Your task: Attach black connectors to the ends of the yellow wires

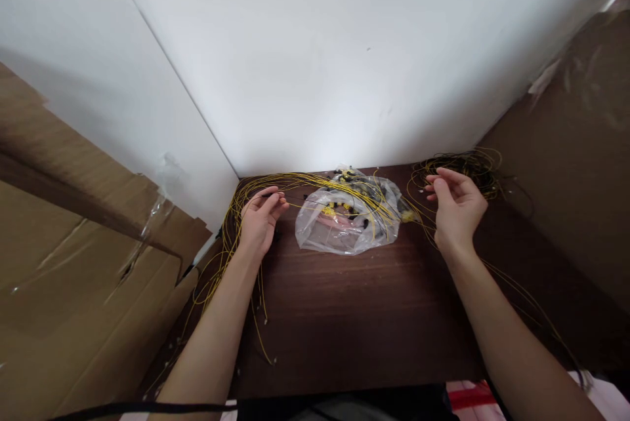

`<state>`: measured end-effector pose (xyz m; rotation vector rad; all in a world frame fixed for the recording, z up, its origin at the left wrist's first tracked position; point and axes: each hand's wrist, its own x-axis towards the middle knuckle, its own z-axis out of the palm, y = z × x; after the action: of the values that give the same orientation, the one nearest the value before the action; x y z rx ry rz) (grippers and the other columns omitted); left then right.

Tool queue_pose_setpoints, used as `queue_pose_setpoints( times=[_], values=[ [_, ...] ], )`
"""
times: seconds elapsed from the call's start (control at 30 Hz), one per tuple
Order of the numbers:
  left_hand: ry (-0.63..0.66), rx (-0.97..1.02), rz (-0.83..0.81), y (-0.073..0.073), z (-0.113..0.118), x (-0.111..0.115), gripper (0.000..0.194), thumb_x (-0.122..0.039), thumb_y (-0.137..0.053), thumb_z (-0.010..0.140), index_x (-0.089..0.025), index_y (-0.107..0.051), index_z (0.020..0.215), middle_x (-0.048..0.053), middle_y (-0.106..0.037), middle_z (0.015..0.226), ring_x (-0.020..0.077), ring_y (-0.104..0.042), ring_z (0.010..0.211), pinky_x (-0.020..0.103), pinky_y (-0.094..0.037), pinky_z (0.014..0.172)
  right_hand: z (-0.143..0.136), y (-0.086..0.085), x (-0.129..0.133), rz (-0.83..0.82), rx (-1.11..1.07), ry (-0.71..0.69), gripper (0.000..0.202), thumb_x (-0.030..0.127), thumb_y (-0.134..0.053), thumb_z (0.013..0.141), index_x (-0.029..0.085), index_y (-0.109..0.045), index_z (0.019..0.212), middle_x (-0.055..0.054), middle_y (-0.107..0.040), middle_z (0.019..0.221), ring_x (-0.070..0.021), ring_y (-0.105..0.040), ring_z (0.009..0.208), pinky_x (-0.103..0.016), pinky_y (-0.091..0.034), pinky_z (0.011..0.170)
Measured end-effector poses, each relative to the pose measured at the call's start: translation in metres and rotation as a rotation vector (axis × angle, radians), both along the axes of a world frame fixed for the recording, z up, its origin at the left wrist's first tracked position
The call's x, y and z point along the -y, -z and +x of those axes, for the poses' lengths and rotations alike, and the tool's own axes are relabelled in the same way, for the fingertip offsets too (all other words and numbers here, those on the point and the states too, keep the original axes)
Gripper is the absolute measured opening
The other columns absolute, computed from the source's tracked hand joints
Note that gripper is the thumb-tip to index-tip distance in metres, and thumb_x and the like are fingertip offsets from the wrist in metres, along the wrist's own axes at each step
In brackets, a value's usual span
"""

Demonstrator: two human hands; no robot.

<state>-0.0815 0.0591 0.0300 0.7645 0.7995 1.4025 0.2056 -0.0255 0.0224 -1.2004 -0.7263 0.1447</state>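
Observation:
My left hand (pixel 263 216) is closed in a pinch on a thin dark wire beside a bundle of long yellow wires (pixel 300 178). The bundle arches over the back of the dark brown table, its right ends lying over a clear plastic bag (pixel 322 237). Small yellow and black pieces (pixel 339 209) show in the bag's opening. My right hand (pixel 455 201) is raised to the right of the bag, thumb and fingers brought near each other; whether a wire lies between them cannot be made out. Behind it sits a tangled coil of yellow and black wires (pixel 477 172).
Cardboard (pixel 73 277) stands along the left side, with a pen-like tool (pixel 199 257) by its edge. More cardboard (pixel 581 145) is at the right. A white wall (pixel 315 67) rises behind the brown table (pixel 344 316). A dark cable (pixel 147 408) crosses the lower left.

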Motion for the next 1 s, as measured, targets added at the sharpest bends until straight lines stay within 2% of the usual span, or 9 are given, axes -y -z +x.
queue_pose_setpoints(
  times=[0.13,0.23,0.33,0.43,0.57,0.63,0.8,0.9,1.0],
  values=[
    [0.086,-0.154,0.088,-0.011,0.015,0.019,0.017,-0.009,-0.072,0.062,-0.011,-0.070,0.078,0.005,-0.066,0.068,0.0128,-0.062,0.059,0.023,-0.050,0.061,-0.025,-0.011,0.008,0.034,0.122,-0.046,0.016,0.027,-0.057,0.081,0.022,-0.063,0.094,-0.002,-0.064,0.081,-0.0144,-0.060,0.072,-0.029,-0.050,0.068],
    [0.154,-0.268,0.138,-0.014,0.025,0.033,0.016,-0.004,-0.072,0.060,-0.014,-0.072,0.072,0.002,-0.065,0.064,0.0097,-0.059,0.054,0.019,-0.046,0.059,-0.053,-0.017,0.018,-0.048,0.286,-0.229,0.018,0.028,-0.053,0.084,0.024,-0.061,0.099,-0.004,-0.064,0.085,-0.0179,-0.061,0.079,-0.034,-0.049,0.075],
    [0.245,-0.422,0.275,-0.011,0.032,0.043,0.018,-0.004,-0.072,0.060,-0.017,-0.074,0.072,0.001,-0.063,0.063,0.0086,-0.055,0.051,0.019,-0.042,0.055,-0.075,-0.014,0.025,-0.130,0.554,-0.461,0.025,0.026,-0.057,0.081,0.027,-0.059,0.106,-0.004,-0.065,0.094,-0.0209,-0.059,0.088,-0.039,-0.047,0.083],
    [0.352,-0.564,0.390,-0.004,0.037,0.049,0.016,-0.011,-0.070,0.065,-0.021,-0.075,0.077,0.002,-0.063,0.067,0.0087,-0.052,0.048,0.021,-0.041,0.053,-0.087,-0.005,0.027,-0.172,0.702,-0.607,0.023,0.025,-0.058,0.081,0.026,-0.060,0.103,-0.003,-0.065,0.090,-0.0201,-0.059,0.084,-0.036,-0.048,0.077],
    [0.461,-0.569,0.407,0.002,0.040,0.051,0.016,-0.025,-0.061,0.077,-0.021,-0.073,0.085,0.003,-0.063,0.067,0.0118,-0.054,0.050,0.023,-0.044,0.052,-0.089,0.005,0.026,-0.211,0.660,-0.621,0.009,0.022,-0.053,0.083,0.023,-0.061,0.085,-0.003,-0.063,0.076,-0.0167,-0.058,0.068,-0.030,-0.046,0.060],
    [0.450,-0.599,0.428,0.003,0.039,0.051,0.022,-0.030,-0.052,0.083,-0.020,-0.072,0.082,0.003,-0.062,0.066,0.0125,-0.055,0.051,0.024,-0.044,0.051,-0.087,0.005,0.025,-0.227,0.644,-0.597,0.007,0.023,-0.054,0.082,0.022,-0.061,0.082,-0.003,-0.063,0.074,-0.0169,-0.057,0.067,-0.030,-0.045,0.056],
    [0.341,-0.847,0.630,0.004,0.038,0.051,0.033,-0.027,-0.050,0.084,-0.018,-0.062,0.054,0.001,-0.056,0.056,0.0122,-0.051,0.053,0.023,-0.038,0.057,-0.087,0.003,0.024,-0.235,0.704,-0.591,0.008,0.025,-0.055,0.082,0.023,-0.061,0.088,-0.003,-0.062,0.076,-0.0175,-0.056,0.070,-0.031,-0.046,0.063],
    [0.373,-0.905,0.679,0.005,0.039,0.052,0.030,-0.024,-0.050,0.084,-0.018,-0.062,0.056,0.000,-0.053,0.055,0.0117,-0.048,0.054,0.023,-0.034,0.059,-0.091,0.006,0.025,-0.236,0.806,-0.617,0.011,0.028,-0.056,0.082,0.022,-0.060,0.091,-0.004,-0.062,0.082,-0.0190,-0.055,0.077,-0.032,-0.046,0.069],
    [0.386,-1.006,0.735,0.006,0.040,0.054,0.031,-0.025,-0.045,0.086,-0.016,-0.061,0.061,0.000,-0.052,0.057,0.0110,-0.047,0.055,0.022,-0.033,0.057,-0.094,0.010,0.026,-0.236,0.848,-0.601,0.010,0.026,-0.054,0.084,0.019,-0.060,0.087,-0.005,-0.062,0.079,-0.0181,-0.054,0.075,-0.031,-0.044,0.068]
  ],
)
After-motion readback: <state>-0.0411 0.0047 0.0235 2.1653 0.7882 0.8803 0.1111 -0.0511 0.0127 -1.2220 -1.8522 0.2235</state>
